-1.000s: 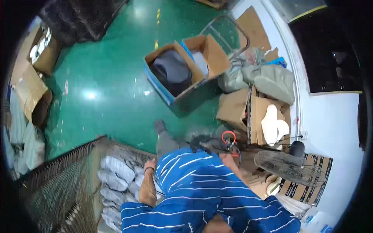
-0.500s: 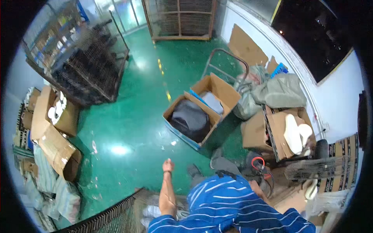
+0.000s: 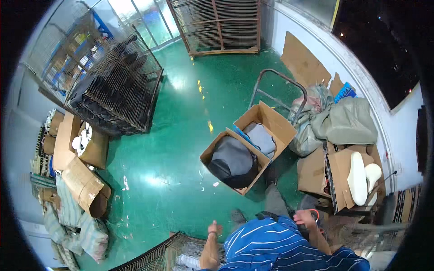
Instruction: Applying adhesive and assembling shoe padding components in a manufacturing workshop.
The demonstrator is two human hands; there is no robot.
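My left hand (image 3: 215, 227) hangs low over the green floor on the left of my striped blue shirt. Its fingers look loosely apart, and I see nothing held. In front of my waist on the right is my right hand (image 3: 304, 217), somewhat blurred; whether its fingers are closed on anything is unclear. A red-orange loop (image 3: 315, 213) shows just beside that hand. Ahead of my feet stands an open cardboard box (image 3: 212, 174) with dark grey and black pieces (image 3: 233, 156) inside. Behind it, a second open box (image 3: 276, 118) contains lighter grey pieces (image 3: 262, 137).
A hand truck's curved metal handle (image 3: 279, 72) rises behind the boxes. Bulging sacks (image 3: 346, 122) and a carton (image 3: 314, 171) with white saddle-shaped pieces (image 3: 358, 178) line the right wall. Wire cage racks (image 3: 113, 99) stand left; cartons (image 3: 86, 180) and striped sacks (image 3: 92, 235) lie below.
The view has shifted, so the boxes and racks sit lower and farther right. My right hand has come up into clearer view at my waist; my left hand is closer to my body.
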